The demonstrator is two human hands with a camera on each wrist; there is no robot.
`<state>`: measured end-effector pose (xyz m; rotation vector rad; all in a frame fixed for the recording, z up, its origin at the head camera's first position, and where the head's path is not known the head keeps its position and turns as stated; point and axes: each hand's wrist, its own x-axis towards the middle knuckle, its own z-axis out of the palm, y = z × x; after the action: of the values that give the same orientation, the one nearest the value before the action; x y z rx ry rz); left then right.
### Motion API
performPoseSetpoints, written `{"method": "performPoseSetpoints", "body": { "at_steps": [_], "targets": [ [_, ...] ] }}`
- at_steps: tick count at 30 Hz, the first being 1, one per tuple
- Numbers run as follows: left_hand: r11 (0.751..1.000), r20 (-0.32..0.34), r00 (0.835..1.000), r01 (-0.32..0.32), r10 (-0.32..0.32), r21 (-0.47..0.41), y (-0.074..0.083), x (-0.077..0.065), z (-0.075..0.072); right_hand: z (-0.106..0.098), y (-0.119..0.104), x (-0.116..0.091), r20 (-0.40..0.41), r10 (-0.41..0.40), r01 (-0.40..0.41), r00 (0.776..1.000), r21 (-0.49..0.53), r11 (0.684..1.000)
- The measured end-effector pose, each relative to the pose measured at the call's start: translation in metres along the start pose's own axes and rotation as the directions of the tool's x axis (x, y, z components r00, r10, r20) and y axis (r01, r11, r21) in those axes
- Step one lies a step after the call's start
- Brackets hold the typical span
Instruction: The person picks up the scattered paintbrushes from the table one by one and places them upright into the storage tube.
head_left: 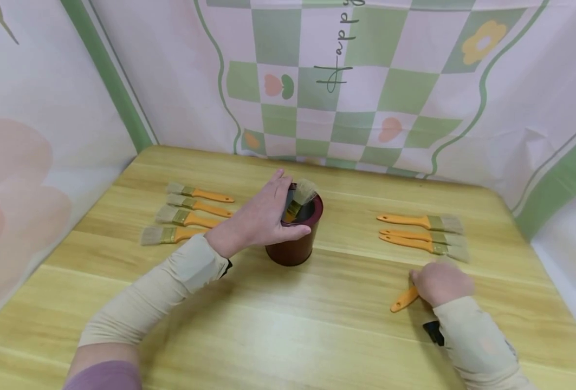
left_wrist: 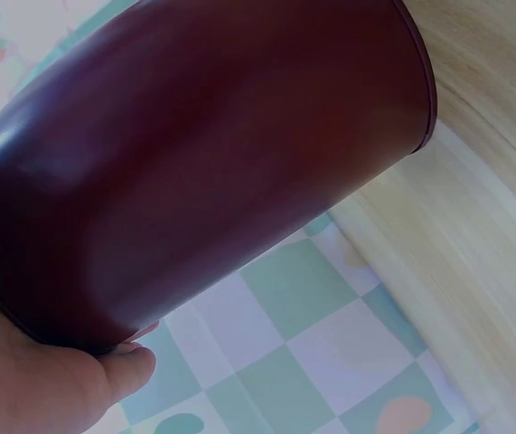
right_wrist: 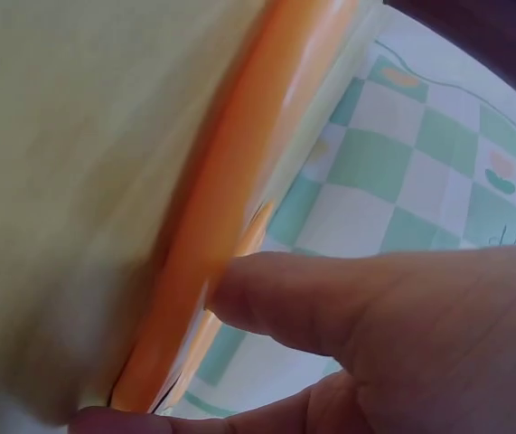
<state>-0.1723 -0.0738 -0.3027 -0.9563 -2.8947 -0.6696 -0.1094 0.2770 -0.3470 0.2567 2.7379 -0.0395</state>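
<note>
A dark red cylindrical container [head_left: 290, 249] stands upright on the wooden table. My left hand [head_left: 260, 214] grips it around the rim; the left wrist view shows the thumb [left_wrist: 129, 369] bent against the rim edge. Inside leans one paintbrush [head_left: 303, 190] with its bristles up, its handle mostly hidden. At the right, my right hand [head_left: 444, 283] holds another paintbrush [head_left: 405, 299] low over the table. Its orange handle [right_wrist: 239, 163] lies between thumb and fingers in the right wrist view. The hand covers the upper part of that brush in the head view.
Several paintbrushes [head_left: 197, 219] lie in a row left of the container, bristles to the left. Three more paintbrushes [head_left: 405, 219] lie at the right, bristles to the right. Behind the table [head_left: 278, 336] hangs a green-and-white checked cloth [head_left: 312, 119]; patterned cloth also stands at both sides.
</note>
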Motion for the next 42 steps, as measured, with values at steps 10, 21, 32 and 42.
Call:
{"method": "performPoseSetpoints", "body": {
  "at_steps": [10,21,32,42],
  "targets": [
    [1.000,0.011,1.000,0.010,-0.010,0.001,0.001,0.000,0.000,-0.006,0.014,0.004,0.094,-0.062,0.058,0.994,0.042,0.997],
    [1.000,0.000,1.000,0.002,-0.002,0.020,0.002,-0.001,0.001,0.001,0.014,-0.012,-0.029,-0.141,0.144,0.990,0.108,0.984],
    [1.000,0.004,1.000,-0.002,0.001,0.026,0.001,-0.001,0.000,0.008,0.033,-0.016,-0.117,-0.083,0.101,0.990,0.164,0.981],
    [1.000,0.004,1.000,0.010,-0.010,0.008,0.002,-0.002,0.001,-0.005,0.032,-0.019,-0.280,-0.126,0.188,0.952,0.206,0.960]
  ]
}}
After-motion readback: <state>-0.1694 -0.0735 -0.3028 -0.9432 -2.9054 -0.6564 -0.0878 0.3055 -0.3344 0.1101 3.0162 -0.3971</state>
